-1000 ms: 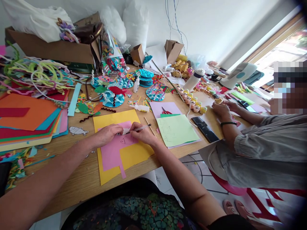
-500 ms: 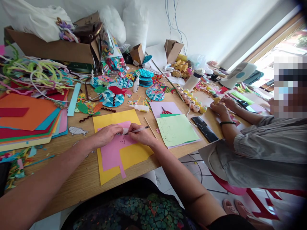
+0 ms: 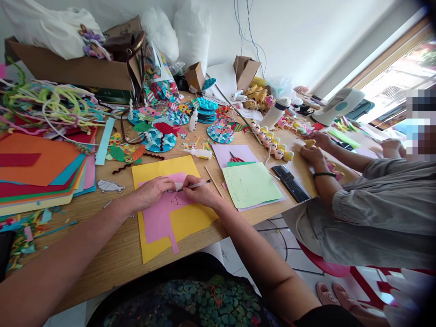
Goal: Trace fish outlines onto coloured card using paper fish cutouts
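Note:
My left hand (image 3: 155,190) presses a small white fish-shaped paper template (image 3: 177,186) flat onto a pink sheet (image 3: 160,215), its fingers bent down over the template. My right hand (image 3: 202,193) is closed on a white pen (image 3: 197,184), tip at the template's edge. A drawn fish outline (image 3: 177,200) shows on the pink sheet just below the hands. The pink sheet lies on a yellow sheet (image 3: 189,220) near the wooden table's (image 3: 112,254) front edge.
A stack of coloured card (image 3: 41,170) lies left, pipe cleaners (image 3: 51,106) behind it. A green sheet (image 3: 250,184), black phone (image 3: 291,182), scissors (image 3: 235,158) and glue bottle (image 3: 201,154) sit right. A person in grey (image 3: 374,213) works at the right end. Cardboard boxes (image 3: 78,70) and paper fish crafts fill the back.
The pen has tilted lower and its tip moved slightly along the template. The person on the right has leaned away and shifted their hands.

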Demonstrator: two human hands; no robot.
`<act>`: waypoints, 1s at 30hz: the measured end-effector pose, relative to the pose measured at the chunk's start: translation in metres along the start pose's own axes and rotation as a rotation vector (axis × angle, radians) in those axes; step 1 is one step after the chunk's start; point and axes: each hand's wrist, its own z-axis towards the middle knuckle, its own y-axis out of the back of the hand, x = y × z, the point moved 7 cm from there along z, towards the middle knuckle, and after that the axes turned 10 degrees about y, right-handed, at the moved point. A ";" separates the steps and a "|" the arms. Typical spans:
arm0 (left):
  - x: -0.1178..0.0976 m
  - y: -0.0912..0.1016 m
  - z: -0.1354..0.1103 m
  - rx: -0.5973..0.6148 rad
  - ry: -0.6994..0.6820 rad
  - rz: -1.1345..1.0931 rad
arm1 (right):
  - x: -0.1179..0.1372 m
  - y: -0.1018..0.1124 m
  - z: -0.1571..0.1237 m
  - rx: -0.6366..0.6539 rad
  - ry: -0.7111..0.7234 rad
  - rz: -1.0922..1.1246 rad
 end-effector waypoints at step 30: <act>-0.006 0.000 -0.004 -0.039 0.019 -0.054 | -0.009 0.010 0.007 0.023 -0.013 0.044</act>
